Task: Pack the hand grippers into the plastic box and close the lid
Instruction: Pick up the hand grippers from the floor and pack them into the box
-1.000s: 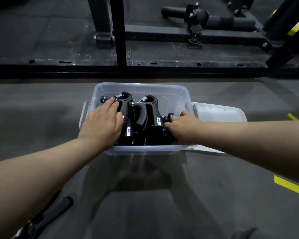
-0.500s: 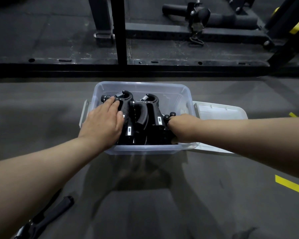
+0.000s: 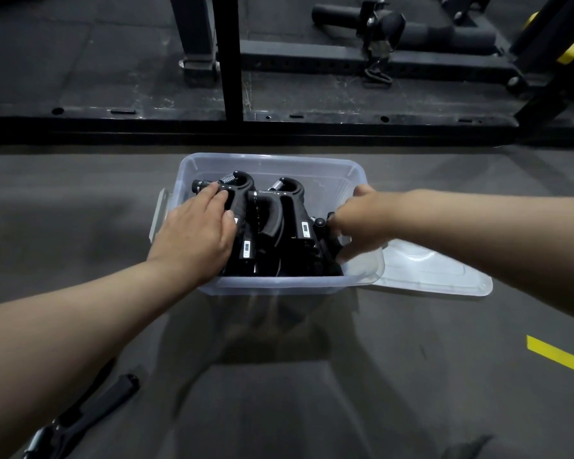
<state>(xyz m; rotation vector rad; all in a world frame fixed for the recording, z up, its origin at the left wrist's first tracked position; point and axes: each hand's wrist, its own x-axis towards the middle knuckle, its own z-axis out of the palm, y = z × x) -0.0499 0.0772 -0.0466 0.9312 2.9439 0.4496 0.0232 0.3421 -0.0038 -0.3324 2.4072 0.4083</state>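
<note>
A clear plastic box (image 3: 279,285) stands on the dark floor and holds several black hand grippers (image 3: 290,210) packed upright side by side. My left hand (image 3: 196,233) lies flat on the leftmost gripper (image 3: 242,190), fingers spread over its top. My right hand (image 3: 362,215) reaches in over the box's right rim. Its fingers curl around the rightmost gripper (image 3: 323,226) by the knob, and its thumb points up. The translucent lid (image 3: 438,273) lies flat on the floor against the box's right side.
A black handled tool (image 3: 90,415) lies on the floor at the lower left. A black steel rack base (image 3: 279,124) with an upright post (image 3: 231,61) runs behind the box. Yellow floor tape (image 3: 557,354) marks the right side.
My right hand has shifted up and back along the box's right side, thumb now raised at the rim. My left hand has stayed on the leftmost gripper.
</note>
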